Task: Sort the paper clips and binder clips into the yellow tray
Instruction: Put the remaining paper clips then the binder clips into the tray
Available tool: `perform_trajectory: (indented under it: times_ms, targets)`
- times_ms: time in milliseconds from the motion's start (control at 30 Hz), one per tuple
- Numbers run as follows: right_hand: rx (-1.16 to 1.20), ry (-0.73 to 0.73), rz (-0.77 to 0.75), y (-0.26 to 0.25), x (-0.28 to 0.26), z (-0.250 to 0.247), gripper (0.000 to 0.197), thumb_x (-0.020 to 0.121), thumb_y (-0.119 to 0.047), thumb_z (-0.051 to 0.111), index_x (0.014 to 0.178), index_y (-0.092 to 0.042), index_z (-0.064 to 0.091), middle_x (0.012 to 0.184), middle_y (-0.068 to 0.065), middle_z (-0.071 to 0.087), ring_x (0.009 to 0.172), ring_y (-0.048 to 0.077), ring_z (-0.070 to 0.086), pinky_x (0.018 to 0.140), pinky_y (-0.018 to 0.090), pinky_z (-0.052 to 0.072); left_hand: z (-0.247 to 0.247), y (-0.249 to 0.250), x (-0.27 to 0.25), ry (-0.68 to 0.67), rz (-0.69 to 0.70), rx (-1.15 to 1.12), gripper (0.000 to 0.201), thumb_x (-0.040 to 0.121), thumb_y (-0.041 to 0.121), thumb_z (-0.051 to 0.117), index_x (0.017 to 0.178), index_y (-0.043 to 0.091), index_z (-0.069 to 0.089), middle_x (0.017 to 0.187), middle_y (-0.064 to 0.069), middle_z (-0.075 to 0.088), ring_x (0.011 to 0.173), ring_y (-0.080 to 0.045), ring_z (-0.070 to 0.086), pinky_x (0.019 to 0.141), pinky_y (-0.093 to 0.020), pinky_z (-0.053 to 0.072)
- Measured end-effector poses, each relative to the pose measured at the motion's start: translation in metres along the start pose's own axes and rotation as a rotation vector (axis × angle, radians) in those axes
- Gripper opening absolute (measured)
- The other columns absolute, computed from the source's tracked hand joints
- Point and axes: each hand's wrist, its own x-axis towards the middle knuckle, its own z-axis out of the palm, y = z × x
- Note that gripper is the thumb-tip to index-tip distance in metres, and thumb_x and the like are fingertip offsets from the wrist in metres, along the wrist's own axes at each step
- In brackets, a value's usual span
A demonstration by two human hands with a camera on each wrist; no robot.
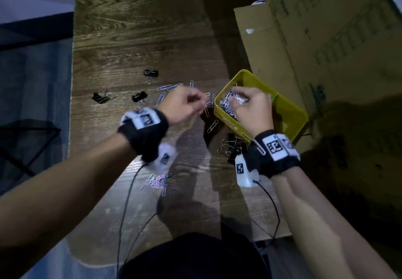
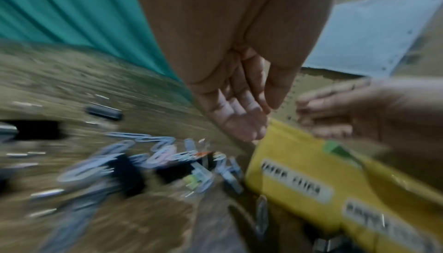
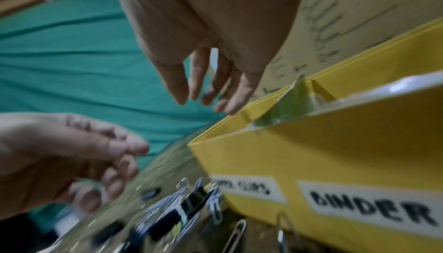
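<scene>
Both hands are up by the yellow tray [image 1: 293,113], which sits on the wooden table [image 1: 134,39] hard against a big cardboard box [image 1: 326,39]. The right hand [image 1: 252,109] hovers over the tray's left compartment, where a heap of silver paper clips [image 1: 230,104] lies; from the right wrist view its fingers [image 3: 236,94] hang loose and slightly apart, nothing gripped that I can make out. The left hand [image 1: 185,104] hangs just left of the tray, over the table, fingers curled inward with the thumb close against them; the left wrist view is blurred, and I cannot tell whether it pinches a clip or holds nothing. The tray's front wall carries 2 white labels, and the right one [image 3: 369,209] reads BINDER in the right wrist view; the other is too smeared to read. A strip of green tape [image 3: 287,105] marks the divider between the compartments. On the table, loose paper clips [image 1: 167,87] are scattered beyond the left hand, and 1 silver clip [image 1: 212,126] lies alone just in front of the tray's corner. 3 black binder clips [image 1: 151,73] sit further left, well apart from the tray, and another dark bunch of binder clips [image 1: 232,148] lies near the right wrist. A small pile of pastel paper clips [image 1: 157,182] rests near the table's front edge, beneath the left wrist.
</scene>
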Motion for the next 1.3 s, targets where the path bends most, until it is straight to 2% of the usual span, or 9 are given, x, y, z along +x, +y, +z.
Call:
perform_trajectory:
  times_ms: [133, 267, 333, 433, 600, 767, 867, 1000, 1300]
  targets:
    - [-0.059, -0.379, -0.373, -0.016, -0.057, 0.035, 0.021, 0.079, -0.017, 0.073, 0.100, -0.017, 0.073, 0.095, 0.002, 0.068, 0.077, 0.010, 0.060, 0.081, 0.031, 0.051, -0.015, -0.065, -0.081, -0.094, 0.007, 0.392, 0.019, 0.082, 0.015, 0.064, 0.101, 0.013, 0.068, 0.082, -0.002, 0.067, 0.070, -0.013, 0.059, 0.059, -0.004, 0.037]
    - [-0.469, -0.876, -0.371, -0.002, -0.114, 0.095, 0.073, 0.079, -0.035, 0.073, 0.141, -0.012, 0.040, 0.134, 0.011, 0.046, 0.117, 0.029, 0.052, 0.099, 0.041, 0.045, 0.000, -0.133, -0.150, -0.285, -0.122, 0.660, 0.074, 0.068, 0.030, 0.073, 0.133, 0.026, 0.038, 0.122, -0.008, 0.050, 0.099, -0.028, 0.054, 0.085, -0.035, 0.050]
    - [-0.594, -0.879, -0.294, 0.005, -0.138, 0.116, 0.099, 0.077, -0.044, 0.072, 0.149, -0.008, 0.015, 0.144, 0.013, 0.027, 0.132, 0.035, 0.031, 0.106, 0.046, 0.036, 0.016, -0.142, -0.173, -0.169, -0.211, 0.690, 0.075, 0.066, 0.021, 0.074, 0.128, 0.032, 0.032, 0.116, -0.010, 0.050, 0.090, -0.034, 0.054, 0.080, -0.041, 0.052]
    - [-0.655, -0.791, -0.250, 0.000, -0.159, 0.134, 0.102, 0.078, -0.046, 0.069, 0.147, 0.000, 0.009, 0.140, 0.018, 0.024, 0.130, 0.038, 0.025, 0.108, 0.044, 0.030, 0.045, -0.124, -0.189, 0.023, -0.384, 0.596, 0.065, 0.072, 0.018, 0.066, 0.131, 0.019, 0.039, 0.115, -0.015, 0.045, 0.095, -0.036, 0.049, 0.085, -0.042, 0.045]
    - [-0.771, -0.642, -0.373, -0.011, -0.174, 0.144, 0.055, 0.067, -0.014, 0.072, 0.120, -0.001, 0.059, 0.110, 0.015, 0.058, 0.098, 0.031, 0.061, 0.085, 0.033, 0.050, 0.070, -0.098, -0.182, 0.134, -0.438, 0.435, 0.052, 0.076, -0.002, 0.050, 0.128, 0.004, 0.045, 0.120, -0.021, 0.043, 0.106, -0.036, 0.042, 0.092, -0.041, 0.038]
    - [-0.572, -0.718, -0.264, -0.010, -0.168, 0.144, 0.036, 0.092, -0.001, 0.042, 0.128, -0.003, 0.047, 0.129, 0.017, 0.045, 0.118, 0.035, 0.046, 0.093, 0.040, 0.041, 0.055, -0.110, -0.180, 0.031, -0.328, 0.477, 0.041, 0.081, 0.003, 0.051, 0.122, 0.005, 0.052, 0.116, -0.017, 0.049, 0.107, -0.032, 0.049, 0.093, -0.033, 0.041]
    - [-0.485, -0.747, -0.158, -0.003, -0.167, 0.153, 0.030, 0.093, -0.004, 0.042, 0.121, -0.004, 0.052, 0.124, 0.017, 0.049, 0.115, 0.035, 0.047, 0.090, 0.040, 0.042, 0.045, -0.112, -0.180, -0.046, -0.228, 0.497, 0.033, 0.077, 0.013, 0.046, 0.102, 0.003, 0.065, 0.092, -0.012, 0.061, 0.080, -0.027, 0.063, 0.072, -0.022, 0.051]
    - [-0.463, -0.737, -0.131, -0.006, -0.163, 0.153, 0.028, 0.090, -0.004, 0.047, 0.117, -0.005, 0.056, 0.121, 0.014, 0.052, 0.109, 0.033, 0.054, 0.083, 0.034, 0.044, 0.038, -0.114, -0.180, -0.182, -0.146, 0.660, 0.043, 0.087, 0.013, 0.046, 0.128, -0.002, 0.047, 0.115, -0.016, 0.056, 0.101, -0.032, 0.056, 0.092, -0.030, 0.043]
    - [-0.534, -0.674, -0.205, -0.010, -0.159, 0.154, 0.035, 0.084, 0.004, 0.049, 0.117, -0.003, 0.059, 0.120, 0.018, 0.057, 0.106, 0.034, 0.058, 0.087, 0.039, 0.049, 0.031, -0.101, -0.169, -0.374, -0.056, 0.903, 0.031, 0.094, 0.018, 0.041, 0.113, -0.003, 0.054, 0.110, -0.018, 0.059, 0.098, -0.030, 0.058, 0.080, -0.031, 0.042]
